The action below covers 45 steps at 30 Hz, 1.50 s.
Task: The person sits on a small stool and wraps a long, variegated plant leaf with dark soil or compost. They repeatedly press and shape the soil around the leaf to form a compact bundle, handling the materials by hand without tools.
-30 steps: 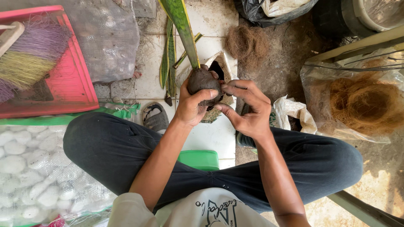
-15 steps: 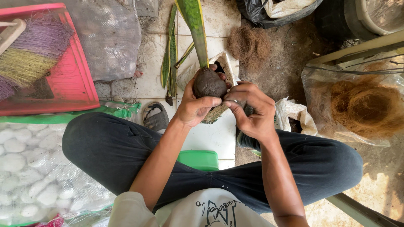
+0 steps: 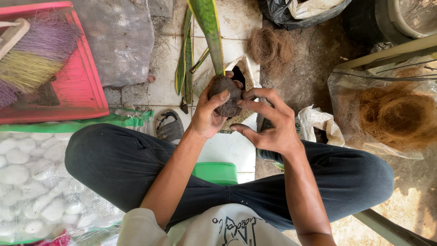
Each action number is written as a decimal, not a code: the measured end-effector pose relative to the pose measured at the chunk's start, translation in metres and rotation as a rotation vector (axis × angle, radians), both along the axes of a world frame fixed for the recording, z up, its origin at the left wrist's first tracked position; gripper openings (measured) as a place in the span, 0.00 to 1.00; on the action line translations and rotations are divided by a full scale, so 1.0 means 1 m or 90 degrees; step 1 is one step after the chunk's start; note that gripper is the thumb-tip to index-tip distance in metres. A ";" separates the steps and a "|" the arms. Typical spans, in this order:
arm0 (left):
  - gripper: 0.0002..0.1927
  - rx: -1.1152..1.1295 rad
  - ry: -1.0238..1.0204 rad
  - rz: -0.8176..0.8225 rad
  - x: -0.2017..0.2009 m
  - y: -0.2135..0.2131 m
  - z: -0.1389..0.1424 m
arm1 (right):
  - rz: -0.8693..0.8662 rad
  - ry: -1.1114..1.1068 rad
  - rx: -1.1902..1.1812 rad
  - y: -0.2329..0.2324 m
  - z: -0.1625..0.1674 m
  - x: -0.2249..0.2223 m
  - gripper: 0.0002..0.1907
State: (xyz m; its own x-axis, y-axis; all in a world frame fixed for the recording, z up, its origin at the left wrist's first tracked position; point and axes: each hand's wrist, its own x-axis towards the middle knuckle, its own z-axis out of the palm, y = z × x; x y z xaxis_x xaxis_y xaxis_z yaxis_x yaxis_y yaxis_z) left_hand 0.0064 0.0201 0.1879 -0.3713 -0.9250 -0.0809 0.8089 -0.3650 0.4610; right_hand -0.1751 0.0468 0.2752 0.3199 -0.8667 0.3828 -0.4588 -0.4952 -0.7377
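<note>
Cupping dark, fibrous root ball (image 3: 225,94) under long green leaf (image 3: 208,28): left hand (image 3: 208,115), right hand (image 3: 269,123) closed round it.

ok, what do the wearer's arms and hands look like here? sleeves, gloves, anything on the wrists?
Both hands are bare: no gloves on the left hand or the right hand, and no rings, watch or bands visible. The forearms are uncovered up to the elbows; no sleeve reaches them. The light-coloured shirt with dark print shows at the bottom edge, above dark trousers.

Root ball (image 3: 225,95) between both hands (image 3: 241,118)
</note>
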 end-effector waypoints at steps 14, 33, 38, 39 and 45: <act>0.36 -0.003 -0.040 -0.009 -0.005 0.000 -0.002 | -0.033 -0.051 0.067 -0.003 -0.012 -0.010 0.07; 0.35 0.068 -0.072 0.104 -0.016 -0.007 -0.012 | -0.009 -0.341 0.151 0.006 -0.020 -0.023 0.03; 0.36 0.067 0.012 0.048 -0.007 -0.010 -0.011 | -0.060 -0.347 0.092 -0.009 -0.025 -0.045 0.02; 0.36 0.050 0.032 0.036 -0.007 -0.009 -0.010 | -0.124 -0.289 0.090 -0.011 -0.024 -0.051 0.02; 0.35 0.069 0.040 -0.010 -0.009 -0.005 -0.010 | -0.362 -0.131 0.020 -0.017 -0.014 -0.079 0.07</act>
